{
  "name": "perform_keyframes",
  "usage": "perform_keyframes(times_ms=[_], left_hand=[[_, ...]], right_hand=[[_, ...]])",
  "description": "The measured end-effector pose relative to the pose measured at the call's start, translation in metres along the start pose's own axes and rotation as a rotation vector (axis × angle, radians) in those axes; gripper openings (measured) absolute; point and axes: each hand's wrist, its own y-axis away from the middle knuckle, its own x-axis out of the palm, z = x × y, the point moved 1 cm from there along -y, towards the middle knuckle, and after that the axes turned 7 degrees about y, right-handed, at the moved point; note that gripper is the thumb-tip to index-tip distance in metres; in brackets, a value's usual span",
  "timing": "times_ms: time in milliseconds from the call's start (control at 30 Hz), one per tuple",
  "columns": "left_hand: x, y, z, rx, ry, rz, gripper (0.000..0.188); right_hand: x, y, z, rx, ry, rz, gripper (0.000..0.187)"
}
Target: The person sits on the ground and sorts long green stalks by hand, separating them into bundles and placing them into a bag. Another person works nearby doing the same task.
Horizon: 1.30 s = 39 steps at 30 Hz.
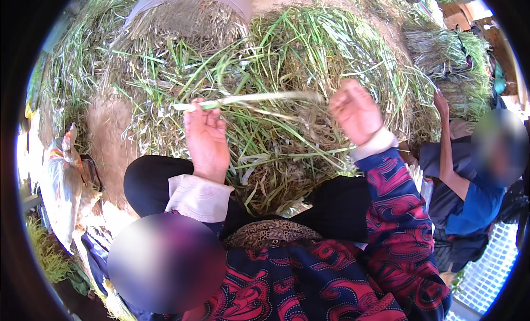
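Observation:
My left hand (206, 136) pinches a long, pale green leafy stalk (259, 98) near its whitish end, thumb and fingers closed on it. The stalk runs almost level to the right, and its far end is blurred. Just beyond that end is my right hand (356, 111), fingers curled and smeared by motion. Whether it touches the stalk or holds anything, I cannot make out. Below both hands lies a heap of loose green and dry, straw-coloured stalks and leaves (276, 133), spread before my crossed legs.
A thicker pile of green leaves (326, 45) rises ahead. Beside it, at the far left, is a dense bundle of dry stalk ends (187, 25). Another person in a blue sleeve (477, 208) sits close on my right, near stacked bundles (452, 67). A whitish sack (59, 183) stands at left.

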Motion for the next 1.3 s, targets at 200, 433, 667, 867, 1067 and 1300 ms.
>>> perform_keyframes(times_ms=[200,433,667,867,1067,1300], left_hand=[[0.000,0.018,0.025,0.027,-0.454,0.362,0.018],[0.002,0.026,0.035,0.010,-0.511,0.583,0.029],[-0.010,0.026,0.041,-0.164,-0.577,0.529,0.016],[-0.013,0.037,0.043,-0.458,-1.494,1.182,0.013],[0.012,0.023,0.011,-0.208,-0.762,0.643,0.024],[0.004,0.023,0.011,-0.004,-0.440,0.238,0.015]], right_hand=[[0.003,-0.007,-0.007,0.041,1.468,-0.018,0.040],[0.029,-0.010,-0.052,0.348,0.924,0.202,0.031],[0.026,-0.018,-0.011,-0.005,0.718,-0.205,0.011],[0.017,-0.012,0.019,-0.113,0.684,-0.263,0.013],[0.040,-0.002,-0.026,-0.080,0.949,-0.045,0.008],[0.027,-0.013,-0.048,0.083,1.118,-0.122,0.006]])
